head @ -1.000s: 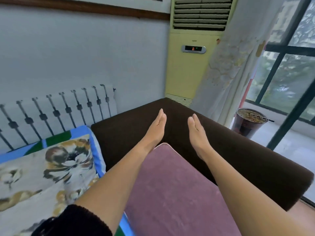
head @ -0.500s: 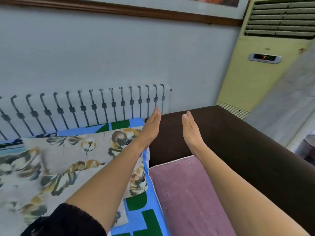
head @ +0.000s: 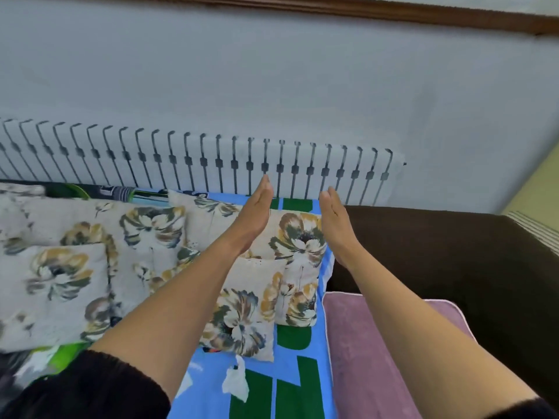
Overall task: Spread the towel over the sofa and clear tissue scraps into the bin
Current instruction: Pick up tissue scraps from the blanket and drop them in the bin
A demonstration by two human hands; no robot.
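Observation:
My left hand (head: 254, 214) and my right hand (head: 334, 220) are stretched out flat in front of me, palms facing each other, fingers straight, holding nothing. Both hover above the sofa. A mauve towel (head: 372, 358) lies spread on the seat under my right forearm, beside the dark brown sofa arm (head: 453, 261). A white tissue scrap (head: 236, 381) lies on the blue and green cover (head: 290, 373) near the bottom centre, with another small white scrap (head: 184, 385) beside my left forearm. No bin is in view.
Several flowered cushions (head: 99, 258) lean along the sofa back on the left. A white radiator (head: 196, 164) runs along the grey wall behind. A yellowish standing unit's edge (head: 541, 201) shows at the far right.
The view has swung left: the air unit, curtain and window have slid out of sight, and more cushions and the radiator have come in. My hands stay flat and parallel.

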